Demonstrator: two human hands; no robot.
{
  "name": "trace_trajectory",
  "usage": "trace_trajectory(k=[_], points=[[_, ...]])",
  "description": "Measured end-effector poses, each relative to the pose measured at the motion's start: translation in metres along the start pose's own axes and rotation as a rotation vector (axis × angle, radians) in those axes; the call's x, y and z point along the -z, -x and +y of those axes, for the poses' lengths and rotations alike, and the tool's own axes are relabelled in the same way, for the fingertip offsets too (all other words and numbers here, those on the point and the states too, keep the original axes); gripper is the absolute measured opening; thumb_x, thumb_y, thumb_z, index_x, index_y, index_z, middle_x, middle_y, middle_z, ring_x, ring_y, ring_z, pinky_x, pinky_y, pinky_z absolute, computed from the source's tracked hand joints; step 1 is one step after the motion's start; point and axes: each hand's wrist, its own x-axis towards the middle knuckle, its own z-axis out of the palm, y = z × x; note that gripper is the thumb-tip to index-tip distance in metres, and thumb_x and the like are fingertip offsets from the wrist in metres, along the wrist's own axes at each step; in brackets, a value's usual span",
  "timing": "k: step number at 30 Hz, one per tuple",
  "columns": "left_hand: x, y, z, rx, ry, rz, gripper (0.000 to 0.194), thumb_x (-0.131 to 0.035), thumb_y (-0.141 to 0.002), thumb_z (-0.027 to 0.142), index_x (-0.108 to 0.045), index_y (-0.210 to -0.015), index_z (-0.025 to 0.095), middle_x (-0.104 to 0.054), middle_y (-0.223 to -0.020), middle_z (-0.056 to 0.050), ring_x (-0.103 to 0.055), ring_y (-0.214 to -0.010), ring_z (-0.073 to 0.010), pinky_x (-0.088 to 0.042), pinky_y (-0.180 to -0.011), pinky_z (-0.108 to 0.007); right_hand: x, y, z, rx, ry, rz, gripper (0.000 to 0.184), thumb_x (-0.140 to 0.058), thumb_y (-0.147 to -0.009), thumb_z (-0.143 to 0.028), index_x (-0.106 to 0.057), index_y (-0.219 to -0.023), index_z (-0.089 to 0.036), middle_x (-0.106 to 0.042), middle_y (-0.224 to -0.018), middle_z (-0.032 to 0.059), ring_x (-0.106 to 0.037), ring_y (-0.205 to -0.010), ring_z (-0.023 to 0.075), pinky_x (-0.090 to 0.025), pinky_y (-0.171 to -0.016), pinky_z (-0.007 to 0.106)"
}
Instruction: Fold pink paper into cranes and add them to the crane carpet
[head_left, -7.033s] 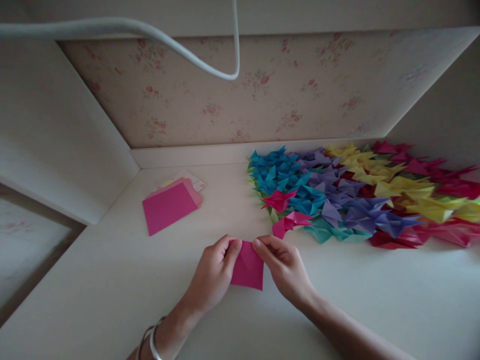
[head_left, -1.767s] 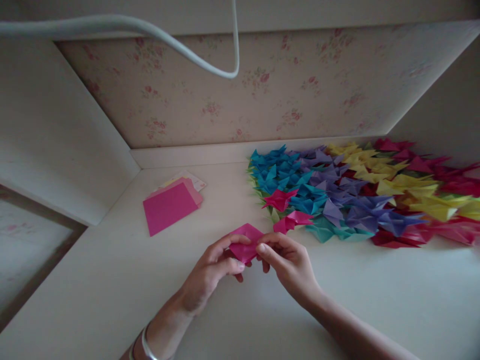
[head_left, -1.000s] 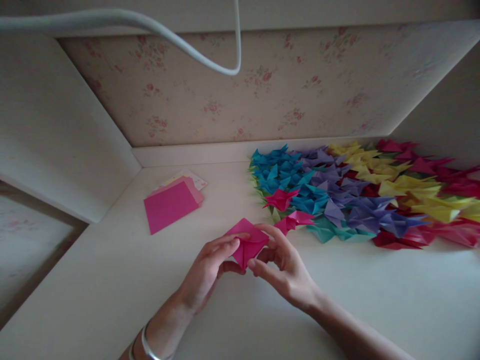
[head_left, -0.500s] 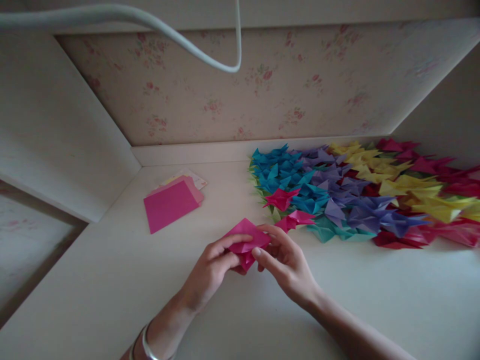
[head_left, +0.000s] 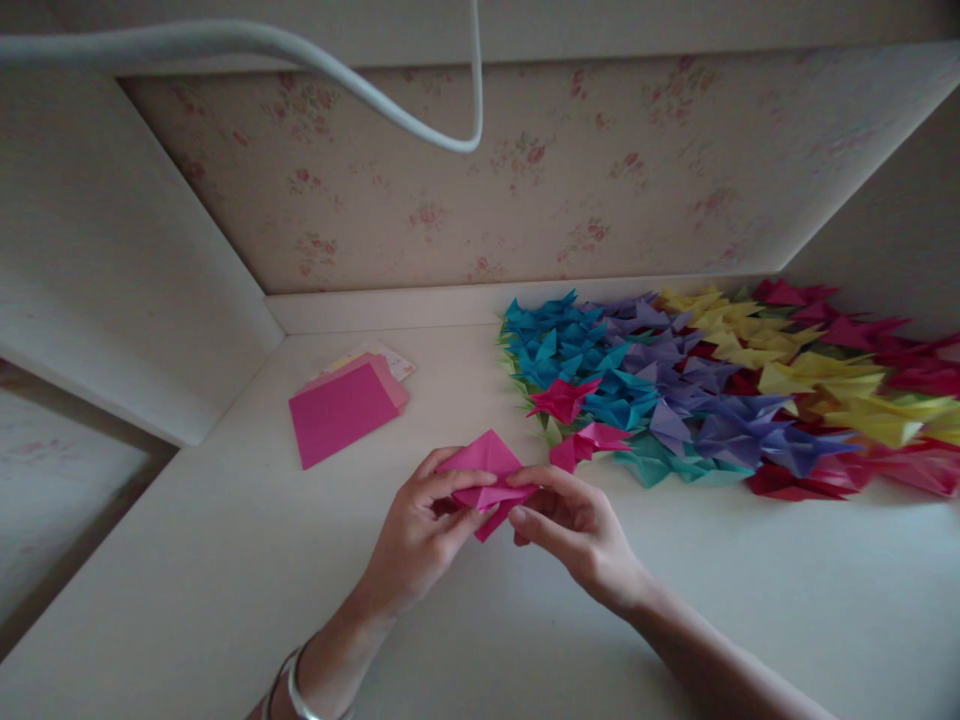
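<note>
A partly folded pink origami paper (head_left: 486, 462) is held between my two hands above the white table. My left hand (head_left: 427, 515) pinches its left side, fingers on top and thumb at the lower flap. My right hand (head_left: 576, 520) grips the right corner between index finger and thumb, its other fingers curled beneath. The upper part of the paper is a diamond point, and a smaller flap shows below. Close beyond my right hand lie a pink folded paper crane (head_left: 589, 442) and a red-pink one (head_left: 562, 399).
Many folded paper cranes in blue, purple (head_left: 739, 425), yellow (head_left: 821, 372) and red cover the right side of the table (head_left: 480, 640). A stack of square paper, magenta on top (head_left: 345, 415), lies at the left. A white cable (head_left: 360, 85) hangs in front of the flowered back wall.
My right index finger has come down onto the paper's right corner. My left thumb has slid in at the lower flap, and the paper has shifted slightly.
</note>
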Motion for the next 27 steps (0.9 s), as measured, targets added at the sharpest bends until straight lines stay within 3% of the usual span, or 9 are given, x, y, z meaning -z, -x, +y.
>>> trace_trajectory(k=[5,8,14,20,27], points=[[0.000,0.000,-0.004,-0.019,-0.048,0.018,0.017,-0.072,-0.078,0.021,-0.079,-0.094,0.024,-0.054,-0.122,-0.009,-0.063,-0.105,-0.0225,-0.058,-0.074,-0.024,0.002,-0.005,-0.003,-0.022,-0.087,0.020,0.013,-0.078,-0.079,-0.028,-0.074,-0.089,-0.021,-0.068,-0.071,0.0001,-0.060,-0.062,0.0107,-0.048,-0.058,0.021],[0.001,0.001,-0.003,-0.038,-0.089,0.033,0.014,-0.075,-0.078,0.025,-0.080,-0.090,0.024,-0.058,-0.121,-0.009,-0.062,-0.108,-0.0228,-0.056,-0.078,-0.024,0.003,-0.007,-0.005,0.027,-0.084,0.008,0.009,-0.079,-0.077,-0.026,-0.075,-0.085,-0.021,-0.069,-0.081,0.0018,-0.062,-0.068,0.0121,-0.050,-0.060,0.023],[-0.001,0.002,0.010,-0.032,-0.093,-0.060,0.014,-0.070,-0.086,0.031,-0.080,-0.084,0.022,-0.067,-0.098,-0.005,-0.064,-0.091,-0.0180,-0.050,-0.077,-0.022,0.004,-0.010,-0.005,0.098,0.069,0.009,0.011,-0.073,-0.083,-0.029,-0.077,-0.079,-0.020,-0.070,-0.100,0.0081,-0.064,-0.089,0.0188,-0.052,-0.073,0.028],[-0.006,0.004,0.011,0.048,0.026,-0.056,0.024,-0.060,-0.093,0.033,-0.077,-0.085,0.019,-0.067,-0.091,-0.004,-0.062,-0.086,-0.0179,-0.047,-0.074,-0.023,-0.005,-0.006,0.007,0.039,0.062,0.069,0.021,-0.068,-0.086,-0.037,-0.074,-0.086,-0.017,-0.070,-0.092,0.0076,-0.063,-0.072,0.0151,-0.052,-0.062,0.026],[-0.010,0.005,0.013,0.093,-0.063,-0.017,0.029,-0.059,-0.091,0.038,-0.071,-0.077,0.016,-0.059,-0.071,0.000,-0.051,-0.066,-0.0133,-0.041,-0.059,-0.021,-0.012,-0.002,0.009,0.085,0.134,0.134,0.025,-0.062,-0.091,-0.038,-0.067,-0.081,-0.016,-0.067,-0.082,0.0059,-0.059,-0.067,0.0149,-0.049,-0.059,0.025]])
